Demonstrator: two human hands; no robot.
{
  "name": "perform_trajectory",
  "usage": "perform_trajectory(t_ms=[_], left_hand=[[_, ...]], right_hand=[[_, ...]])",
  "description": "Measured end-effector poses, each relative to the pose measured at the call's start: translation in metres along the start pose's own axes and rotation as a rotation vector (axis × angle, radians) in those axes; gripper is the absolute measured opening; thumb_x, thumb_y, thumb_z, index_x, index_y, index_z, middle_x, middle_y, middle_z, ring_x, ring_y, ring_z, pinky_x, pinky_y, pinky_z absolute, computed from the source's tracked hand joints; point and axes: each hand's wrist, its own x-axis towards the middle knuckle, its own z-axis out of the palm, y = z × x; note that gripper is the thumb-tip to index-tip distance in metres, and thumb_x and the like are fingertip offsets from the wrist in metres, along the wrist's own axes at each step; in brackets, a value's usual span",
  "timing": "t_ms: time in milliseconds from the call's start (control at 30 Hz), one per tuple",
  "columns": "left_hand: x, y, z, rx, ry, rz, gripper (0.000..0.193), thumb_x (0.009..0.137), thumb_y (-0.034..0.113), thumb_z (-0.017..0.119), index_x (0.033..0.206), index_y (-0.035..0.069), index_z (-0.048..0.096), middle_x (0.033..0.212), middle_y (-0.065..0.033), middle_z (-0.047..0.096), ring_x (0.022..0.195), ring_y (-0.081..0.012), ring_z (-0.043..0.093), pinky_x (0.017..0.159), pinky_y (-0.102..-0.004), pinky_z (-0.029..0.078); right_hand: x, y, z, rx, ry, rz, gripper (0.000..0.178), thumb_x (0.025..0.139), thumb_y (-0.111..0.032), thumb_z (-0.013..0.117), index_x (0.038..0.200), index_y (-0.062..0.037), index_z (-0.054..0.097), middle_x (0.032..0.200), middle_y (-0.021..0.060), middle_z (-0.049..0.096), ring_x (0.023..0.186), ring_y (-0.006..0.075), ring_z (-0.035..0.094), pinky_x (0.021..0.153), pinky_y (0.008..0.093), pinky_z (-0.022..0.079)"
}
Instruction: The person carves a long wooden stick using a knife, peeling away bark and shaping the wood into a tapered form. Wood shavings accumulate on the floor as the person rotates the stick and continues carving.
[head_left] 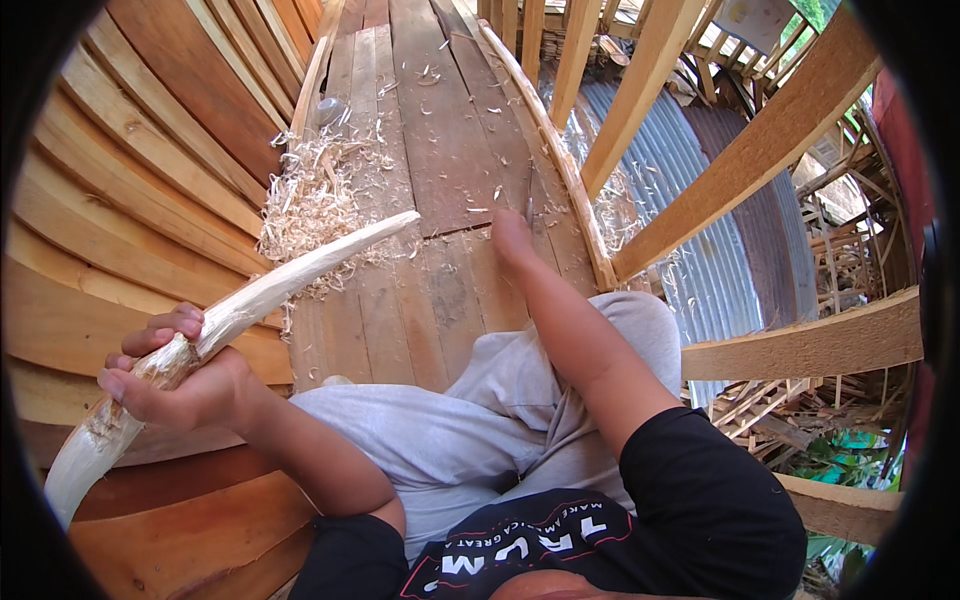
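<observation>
The left hand (170, 375) is wrapped tight around a long curved stick (250, 300), pale and freshly stripped, with rough brownish fibres where the fingers grip. The stick tapers to a blunt tip over the plank floor (450, 150), beside a heap of shavings (315, 200) (its thick butt end juts down past the hand). The right hand (512, 238) reaches out and rests on the planks; whether it holds anything cannot be told.
</observation>
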Motion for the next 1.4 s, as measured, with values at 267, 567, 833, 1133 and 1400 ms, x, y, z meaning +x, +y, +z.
perform_trajectory(t_ms=[267, 567, 833, 1133, 1400], left_hand=[[0.002, -0.002, -0.008, 0.001, -0.037, 0.020, 0.036, 0.086, 0.044, 0.056, 0.077, 0.013, 0.040, 0.058, -0.0026, 0.043, 0.043, -0.0173, 0.045, 0.048, -0.0307, 0.038], [0.002, -0.005, -0.006, -0.021, -0.041, 0.006, 0.037, 0.086, 0.043, 0.057, 0.075, 0.012, 0.039, 0.057, -0.0029, 0.042, 0.044, -0.0174, 0.046, 0.050, -0.0326, 0.040], [-0.003, -0.002, -0.003, -0.025, -0.035, -0.037, 0.036, 0.085, 0.044, 0.060, 0.085, 0.011, 0.044, 0.059, -0.0047, 0.042, 0.044, -0.0174, 0.045, 0.050, -0.0321, 0.039], [0.001, -0.010, -0.009, -0.014, -0.074, -0.062, 0.035, 0.085, 0.046, 0.058, 0.087, 0.013, 0.045, 0.059, -0.0043, 0.043, 0.044, -0.0176, 0.046, 0.050, -0.0320, 0.039], [0.003, -0.004, -0.010, -0.046, -0.045, -0.086, 0.036, 0.082, 0.042, 0.061, 0.085, 0.013, 0.042, 0.059, -0.0044, 0.046, 0.047, -0.0183, 0.047, 0.052, -0.0335, 0.041]], right_hand=[[0.023, -0.005, -0.078, 0.929, -0.653, -0.069, 0.019, 0.079, -0.011, 0.074, 0.083, 0.0051, 0.064, 0.077, 0.0105, 0.066, 0.072, 0.0194, 0.067, 0.067, 0.0289, 0.058], [0.062, 0.044, -0.062, 0.684, 0.301, 0.290, 0.036, 0.076, -0.009, 0.072, 0.108, 0.0032, 0.062, 0.085, 0.0098, 0.068, 0.078, 0.0195, 0.066, 0.072, 0.0318, 0.055], [0.038, 0.006, 0.006, -0.099, 0.112, -0.339, 0.049, 0.069, -0.005, 0.062, 0.117, 0.0009, 0.057, 0.128, 0.0226, 0.049, 0.127, 0.0349, 0.041, 0.106, 0.0427, 0.035], [0.032, 0.000, -0.001, 0.088, -0.177, -0.546, 0.045, 0.063, -0.001, 0.061, 0.108, -0.0012, 0.062, 0.115, 0.0180, 0.059, 0.112, 0.0363, 0.052, 0.096, 0.0398, 0.043], [0.016, 0.004, -0.023, -0.013, -0.410, -0.691, 0.059, 0.056, -0.009, 0.078, 0.112, -0.0022, 0.062, 0.116, 0.0182, 0.059, 0.109, 0.0349, 0.055, 0.094, 0.0381, 0.046]])
